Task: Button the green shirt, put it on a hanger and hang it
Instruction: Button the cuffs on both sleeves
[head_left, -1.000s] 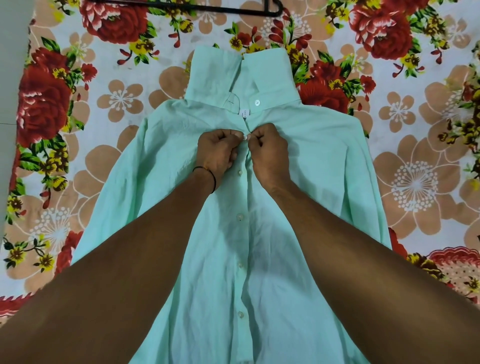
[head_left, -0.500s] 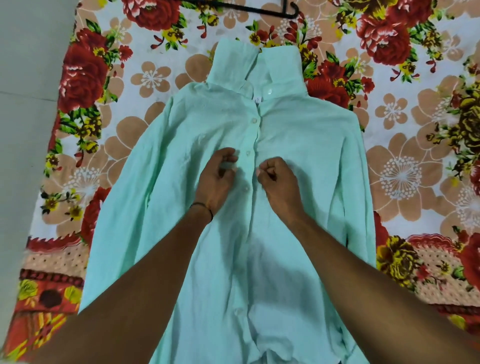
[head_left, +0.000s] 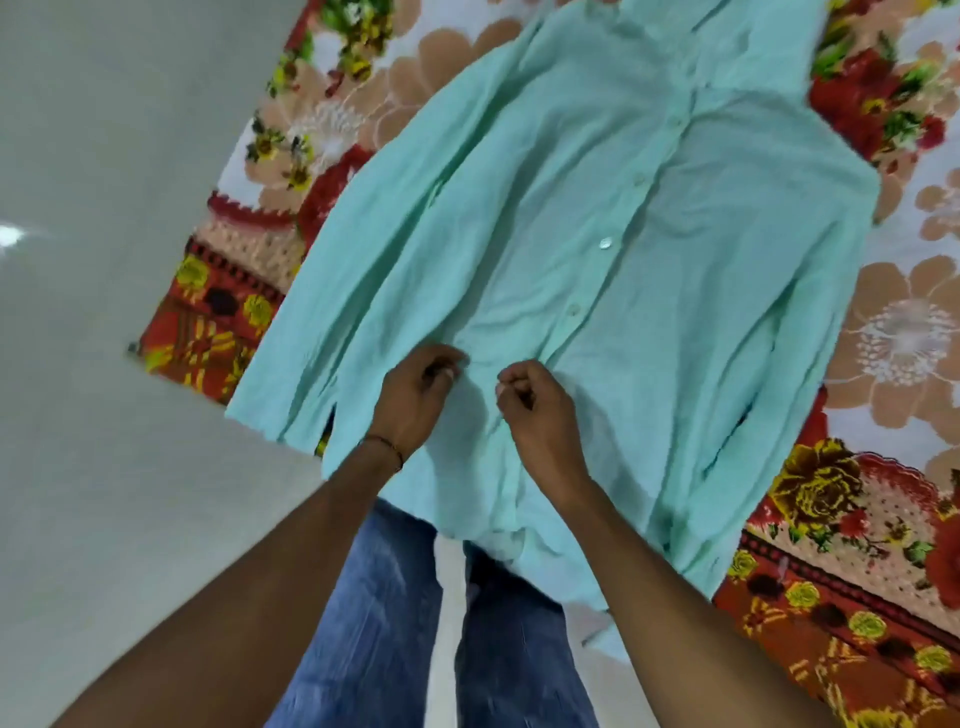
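The light green shirt lies front up on a floral blanket, collar out of frame at the top. Its upper buttons look fastened along the placket. My left hand and my right hand sit side by side on the lower placket, near the hem. Both have curled fingers, thumb against fingertips, and seem to pinch the cloth edges; creases run toward them. The frame is blurred, so the pinch itself is not sharp. No hanger is in view.
The red, brown and white floral blanket spreads under the shirt to the right and upper left. Bare grey floor fills the left side. My legs in blue jeans stand below the hem.
Both hands have slid down the placket from just under the collar to the lower part near the hem. The view has tilted down, so the collar and the black hanger have left the frame.
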